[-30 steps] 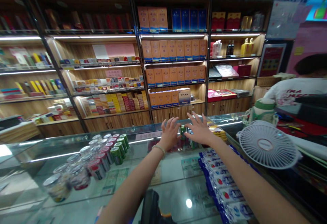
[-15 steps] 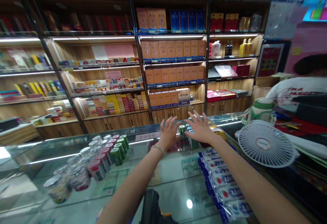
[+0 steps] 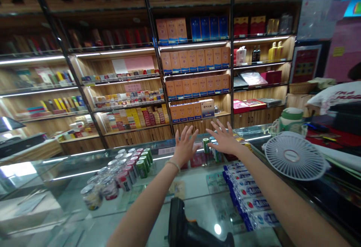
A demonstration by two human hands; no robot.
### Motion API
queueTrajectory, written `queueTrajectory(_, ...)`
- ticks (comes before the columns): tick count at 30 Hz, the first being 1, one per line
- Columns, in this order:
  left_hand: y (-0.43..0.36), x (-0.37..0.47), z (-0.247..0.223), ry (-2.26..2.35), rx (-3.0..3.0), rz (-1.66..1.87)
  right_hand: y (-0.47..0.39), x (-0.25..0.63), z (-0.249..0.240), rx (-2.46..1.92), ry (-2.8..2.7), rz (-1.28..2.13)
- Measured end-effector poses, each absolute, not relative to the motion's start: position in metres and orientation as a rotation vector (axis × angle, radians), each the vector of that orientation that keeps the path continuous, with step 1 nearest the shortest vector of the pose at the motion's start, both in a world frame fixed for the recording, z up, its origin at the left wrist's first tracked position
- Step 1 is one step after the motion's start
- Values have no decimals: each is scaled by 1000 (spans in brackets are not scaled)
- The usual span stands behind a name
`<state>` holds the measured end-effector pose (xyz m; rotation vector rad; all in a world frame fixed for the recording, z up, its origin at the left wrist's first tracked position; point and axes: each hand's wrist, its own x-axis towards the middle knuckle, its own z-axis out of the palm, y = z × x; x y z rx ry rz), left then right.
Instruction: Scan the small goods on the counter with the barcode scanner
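Observation:
Both arms stretch forward over a glass counter (image 3: 194, 198). My left hand (image 3: 184, 146) has its fingers spread and holds nothing; a bracelet circles that wrist. My right hand (image 3: 224, 138), also with fingers apart and nothing held, is nearest to a small group of cans, among them a green can (image 3: 206, 145), which it partly hides. Left of my left hand stand rows of silver, red and green cans (image 3: 124, 179). A row of blue-and-white packets (image 3: 251, 198) lies beside my right forearm. Below, between the forearms, is a black handheld scanner (image 3: 187, 226).
A white round fan (image 3: 293, 156) and a green-and-white jug (image 3: 290, 121) stand at the right. Beyond them is a person in a white shirt (image 3: 335, 96). Tall wooden shelves behind the counter hold orange boxes (image 3: 194, 61), blue boxes (image 3: 208, 28) and bottles.
The view has swung a little left, so cans, shelves and scanner sit farther right in the picture. More of the scanner shows. Both hands stay stretched out and spread.

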<state>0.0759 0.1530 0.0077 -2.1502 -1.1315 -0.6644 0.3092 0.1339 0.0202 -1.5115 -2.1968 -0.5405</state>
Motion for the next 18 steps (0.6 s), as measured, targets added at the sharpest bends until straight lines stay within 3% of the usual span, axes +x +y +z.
queueTrajectory(18,70,-14,78,-1283,-1948,-732,89,251,58,-1349,-2041,-634)
